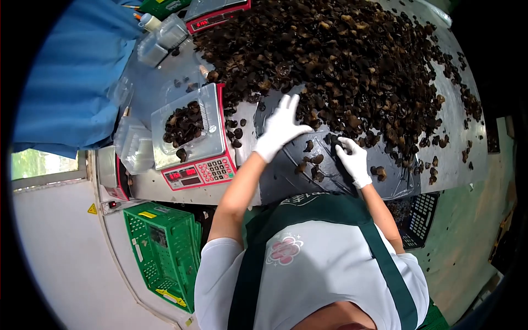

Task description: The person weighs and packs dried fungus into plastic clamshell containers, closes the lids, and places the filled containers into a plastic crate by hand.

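Observation:
A large heap of dark brown wood ear mushrooms [352, 66] covers the far part of the metal table. My left hand [281, 129], in a white glove, is open with its fingers spread at the heap's near edge, holding nothing. My right hand [353, 161], also gloved in white, has its fingers curled together at a dark wood ear mushroom piece [333, 139]. Several loose pieces [316, 159] lie between the hands on a black sheet [280, 173]. Left of my left hand, a red-edged digital scale [163, 157] bears a clear plastic tray with a portion of mushrooms [184, 125].
A second scale [214, 22] stands at the back left, beside clear plastic containers [162, 41]. More clear trays [133, 146] are stacked left of the near scale. A green crate [159, 253] is below the table at left; a black crate [422, 220] is below at right.

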A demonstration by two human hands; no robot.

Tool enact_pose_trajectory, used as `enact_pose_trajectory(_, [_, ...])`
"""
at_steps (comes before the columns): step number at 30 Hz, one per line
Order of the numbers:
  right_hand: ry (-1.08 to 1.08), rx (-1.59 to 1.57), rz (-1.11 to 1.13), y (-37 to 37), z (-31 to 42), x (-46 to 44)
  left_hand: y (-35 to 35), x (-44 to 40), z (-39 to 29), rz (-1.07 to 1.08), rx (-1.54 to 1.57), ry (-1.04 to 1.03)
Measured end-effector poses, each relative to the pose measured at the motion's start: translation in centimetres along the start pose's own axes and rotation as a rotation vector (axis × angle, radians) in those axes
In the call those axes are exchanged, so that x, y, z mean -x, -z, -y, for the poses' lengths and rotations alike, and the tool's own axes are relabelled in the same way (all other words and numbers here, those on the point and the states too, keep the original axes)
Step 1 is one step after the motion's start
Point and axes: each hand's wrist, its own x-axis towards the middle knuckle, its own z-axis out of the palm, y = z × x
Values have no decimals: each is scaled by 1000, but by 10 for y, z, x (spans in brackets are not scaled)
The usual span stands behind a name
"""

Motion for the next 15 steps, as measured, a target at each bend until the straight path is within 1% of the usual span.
enact_pose_trajectory(2, [0, -97, -31, 6, -8, 1, -18, -9, -29, 143, -116, 38])
enact_pose_trajectory(3, [-69, -144, -17, 11, -8, 3, -32, -13, -34, 140, -140, 2])
enact_pose_trajectory(4, [-66, -141, -19, 14, -12, 3, -45, -17, -33, 137, -166, -34])
enact_pose_trajectory(5, [-90, -177, -36, 15, -19, 5, -55, -17, -28, 53, -106, -57])
enact_pose_trajectory(6, [-113, -215, -53, 16, -23, 6, -65, -16, -18, 52, -106, -56])
enact_pose_trajectory(8, [-134, -201, -40, 21, -21, 8, -76, -11, 2, -137, 158, -160])
enact_pose_trajectory(9, [-157, -218, -15, 23, -19, 8, -75, -4, 2, -280, 333, -158])
enact_pose_trajectory(10, [-179, -235, 8, 23, -17, 7, -73, 1, 5, -412, 394, -199])
enact_pose_trajectory(12, [-171, -224, 13, 19, -15, 1, -69, 13, 12, -387, 810, 77])
enact_pose_trajectory(13, [-121, -216, -5, 16, -12, -4, -52, 23, 7, -268, 1068, 192])
enact_pose_trajectory(14, [-70, -206, -23, 13, -9, -10, -51, 26, 12, -274, 1274, 265])
enact_pose_trajectory(15, [-25, -153, -34, 11, -5, -18, -40, 32, 12, -242, 1389, 356])
